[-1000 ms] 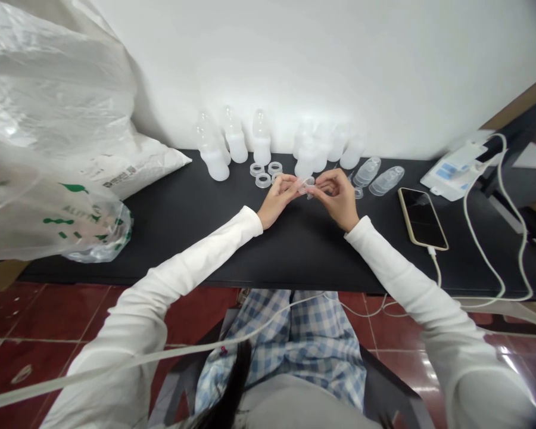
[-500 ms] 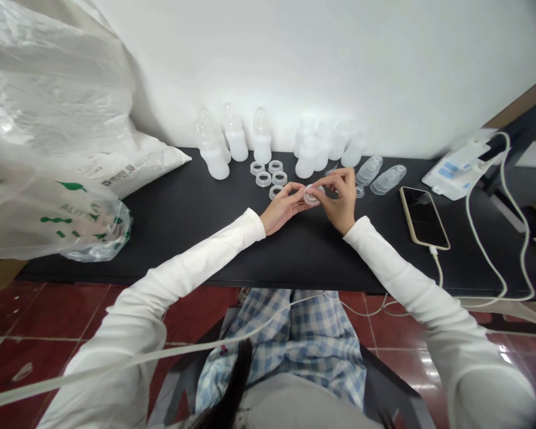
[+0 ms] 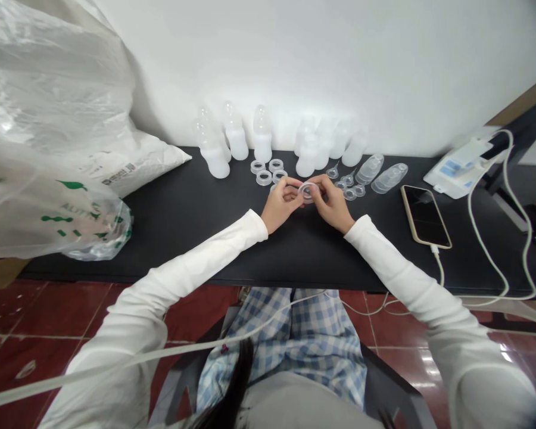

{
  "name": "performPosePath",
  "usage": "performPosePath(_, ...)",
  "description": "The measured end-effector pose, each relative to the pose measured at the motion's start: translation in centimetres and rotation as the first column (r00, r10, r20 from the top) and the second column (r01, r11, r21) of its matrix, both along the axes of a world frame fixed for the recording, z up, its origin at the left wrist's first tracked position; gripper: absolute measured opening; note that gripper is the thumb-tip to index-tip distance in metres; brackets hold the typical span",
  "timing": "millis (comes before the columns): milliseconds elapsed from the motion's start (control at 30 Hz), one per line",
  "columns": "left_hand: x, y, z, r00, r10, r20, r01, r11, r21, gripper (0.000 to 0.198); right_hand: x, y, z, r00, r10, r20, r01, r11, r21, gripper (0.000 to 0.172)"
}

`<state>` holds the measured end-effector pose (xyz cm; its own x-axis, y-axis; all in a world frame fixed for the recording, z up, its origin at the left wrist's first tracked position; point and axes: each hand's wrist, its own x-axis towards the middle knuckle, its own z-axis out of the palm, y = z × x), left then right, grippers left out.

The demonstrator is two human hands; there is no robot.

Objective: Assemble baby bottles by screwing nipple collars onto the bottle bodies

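Observation:
Above the black table, my left hand (image 3: 279,205) and my right hand (image 3: 335,207) meet, fingers closed on opposite sides of a translucent bottle collar ring (image 3: 308,191). Fingertips cover part of its rim. Several similar loose rings (image 3: 264,177) lie just beyond my left hand, one of them partly hidden behind the fingers. Several clear nipples (image 3: 349,193) rest beside my right hand. Farther right, stacked clear domed caps (image 3: 389,179) lie on their sides.
White bottles with clear domed caps (image 3: 262,143) stand at the back left; several white bottles (image 3: 307,159) stand to their right. A charging phone (image 3: 426,215), a white box (image 3: 456,171) and cables occupy the right. Large plastic bags (image 3: 62,131) fill the left. The table (image 3: 196,226) ends before my lap.
My right hand has come down from its raised pinch and now grips the ring's right edge. My left fingers have curled in around the other side. More nipples show behind.

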<state>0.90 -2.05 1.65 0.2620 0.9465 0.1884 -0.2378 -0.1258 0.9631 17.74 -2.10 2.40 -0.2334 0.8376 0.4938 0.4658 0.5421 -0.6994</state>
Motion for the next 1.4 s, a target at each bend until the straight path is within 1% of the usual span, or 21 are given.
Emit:
performPosePath(167, -0.2, 0.2, -0.1, 0.983, 0.117, -0.144, -0.1, 0.988, 0.116, 0.029, -0.8, -0.2, -0.2, 1.0, 0.004, -0.031, -0.004, 1.0, 0.004, 0.04)
performPosePath(300, -0.3, 0.2, -0.1, 0.97, 0.16, -0.181, -0.129, 0.977, 0.168, 0.024, -1.3, -0.3, -0.3, 1.0, 0.002, -0.022, -0.003, 1.0, -0.026, 0.035)
performPosePath(400, -0.3, 0.0, 0.2, 0.971, 0.139, -0.197, -0.099, 0.974, 0.202, 0.024, -1.2, -0.2, -0.4, 0.999, -0.032, -0.034, 0.032, 0.999, -0.018, 0.033)
performPosePath(467, -0.4, -0.1, 0.5, 0.971, 0.123, -0.207, -0.076, 0.972, 0.221, 0.025, -1.0, -0.1, -0.5, 0.999, -0.031, -0.045, 0.03, 0.999, -0.013, 0.031)
performPosePath(567, -0.5, 0.0, 0.4, 0.97, 0.132, -0.204, -0.085, 0.971, 0.222, 0.024, -0.7, -0.1, -0.5, 0.998, 0.021, -0.057, -0.022, 1.0, -0.016, 0.031)
performPosePath(667, -0.6, 0.5, 0.0, 0.969, 0.136, -0.205, -0.1, 0.98, 0.174, 0.018, -0.6, 0.0, -0.5, 0.994, 0.086, -0.064, -0.088, 0.996, -0.032, 0.037)
performPosePath(767, -0.7, 1.0, -0.4, 0.971, 0.11, -0.212, -0.081, 0.986, 0.145, 0.018, -0.6, 0.0, -0.6, 0.989, 0.095, -0.111, -0.103, 0.993, -0.063, 0.04)
performPosePath(867, -0.8, 1.0, -0.2, 0.963, 0.094, -0.252, -0.048, 0.982, 0.183, 0.021, -0.8, 0.0, -0.9, 0.988, 0.068, -0.139, -0.079, 0.994, -0.074, 0.041)
performPosePath(1000, -0.9, 0.8, 0.2, 0.942, 0.11, -0.318, -0.033, 0.971, 0.238, 0.016, -1.0, 0.0, -1.1, 0.989, 0.037, -0.142, -0.051, 0.994, -0.093, 0.039)
performPosePath(1067, -1.0, 0.7, 0.3, 0.931, 0.136, -0.339, -0.042, 0.962, 0.269, 0.014, -1.1, 0.0, -1.1, 0.985, 0.042, -0.167, -0.061, 0.992, -0.112, 0.038)
performPosePath(1200, -1.1, 1.0, 0.1, 0.92, 0.158, -0.358, -0.042, 0.949, 0.311, 0.015, -1.2, 0.2, -1.1, 0.965, 0.074, -0.252, -0.122, 0.976, -0.179, 0.039)
performPosePath(1300, -1.2, 1.2, -0.2, 0.913, 0.165, -0.374, -0.048, 0.952, 0.304, 0.015, -1.0, 0.5, -1.3, 0.953, 0.101, -0.285, -0.168, 0.961, -0.221, 0.039)
performPosePath(1400, -1.3, 1.3, -0.5, 0.918, 0.139, -0.371, -0.043, 0.966, 0.255, 0.016, -0.6, 0.7, -1.5, 0.957, 0.115, -0.265, -0.177, 0.959, -0.223, 0.04)
